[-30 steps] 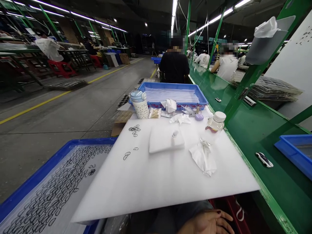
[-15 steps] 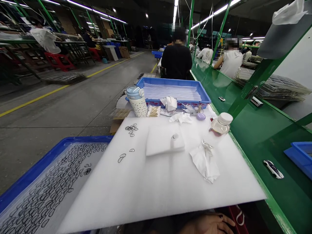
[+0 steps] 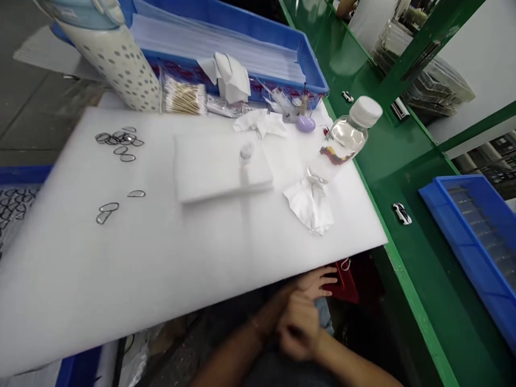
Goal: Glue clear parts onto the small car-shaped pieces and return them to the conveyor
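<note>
Below the front edge of the white foam board (image 3: 169, 252), my left hand (image 3: 316, 282) stretches to the right with its fingers spread and holds nothing. My right hand (image 3: 299, 322) crosses over the left wrist, its fingers curled and slightly blurred. Nothing shows in the hollow of that curled hand. On the board lie small dark metal rings (image 3: 116, 138), some heaped and a few apart. A smaller white foam block (image 3: 217, 166) carries a small clear piece (image 3: 245, 152). A crumpled tissue (image 3: 310, 204) lies to its right.
A capped clear bottle (image 3: 347, 134), a purple egg-shaped thing (image 3: 306, 124), cotton swabs (image 3: 184, 97) and a dotted tumbler (image 3: 116, 64) stand along the back. Behind is a blue tray (image 3: 258, 24). The green bench (image 3: 363, 161) bears a toy car (image 3: 402, 213) and a blue bin (image 3: 475, 236).
My view has tilted down and turned right, so the aisle and most people have left the picture. Both forearms now show, with my right hand over my left wrist.
</note>
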The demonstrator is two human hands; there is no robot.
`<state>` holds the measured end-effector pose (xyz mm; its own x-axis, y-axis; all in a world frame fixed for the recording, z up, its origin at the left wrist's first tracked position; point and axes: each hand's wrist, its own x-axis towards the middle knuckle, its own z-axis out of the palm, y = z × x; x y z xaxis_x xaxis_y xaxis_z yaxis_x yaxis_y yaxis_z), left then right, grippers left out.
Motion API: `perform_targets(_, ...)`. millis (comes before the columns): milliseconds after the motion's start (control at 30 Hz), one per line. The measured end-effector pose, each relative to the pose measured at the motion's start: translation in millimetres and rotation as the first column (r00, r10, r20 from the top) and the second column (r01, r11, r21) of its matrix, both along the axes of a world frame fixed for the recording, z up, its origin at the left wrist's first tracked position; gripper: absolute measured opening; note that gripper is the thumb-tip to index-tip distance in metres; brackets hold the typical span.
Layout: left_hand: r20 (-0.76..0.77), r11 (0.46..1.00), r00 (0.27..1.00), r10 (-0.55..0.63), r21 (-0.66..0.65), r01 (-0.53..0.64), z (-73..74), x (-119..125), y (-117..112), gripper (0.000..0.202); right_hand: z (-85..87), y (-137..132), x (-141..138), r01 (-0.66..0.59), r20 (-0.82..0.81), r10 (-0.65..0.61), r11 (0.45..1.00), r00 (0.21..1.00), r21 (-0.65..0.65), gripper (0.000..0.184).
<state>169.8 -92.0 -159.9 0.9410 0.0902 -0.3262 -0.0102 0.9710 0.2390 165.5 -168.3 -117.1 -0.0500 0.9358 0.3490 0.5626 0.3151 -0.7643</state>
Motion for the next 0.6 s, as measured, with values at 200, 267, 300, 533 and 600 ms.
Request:
perform_targets(200,-0.054,0.999,0.998,0.045,0.019,-0.044,12.7,3,0,0.047,-37.1,-22,149,0.694,0.234,-0.654,0.664,0.719,-0.277,0.039)
perform_targets(267,-0.055,0.999,0.997,0.048,0.022,-0.047,16.1,2,1,0.052,-52.7,-16,189,0.778,0.343,-0.703,0.51,0.623,-0.368,0.04)
perform_targets(300,-0.056,0.999,0.997,0.046,0.022,-0.045,17.0,2,1,0.055,-59.6,-14,204,0.789,0.386,-0.699,0.449,0.602,-0.419,0.04)
perform_targets(533,-0.029,0.997,0.998,0.052,0.05,-0.051,22.0,-3,4,0.076,-80.5,-14,235,0.769,0.529,-0.603,0.242,0.597,-0.592,0.038)
perform_targets(600,-0.027,0.997,0.998,0.049,0.057,-0.047,24.9,-5,4,0.08,-82.1,-15,233,0.784,0.553,-0.599,0.222,0.579,-0.58,0.039)
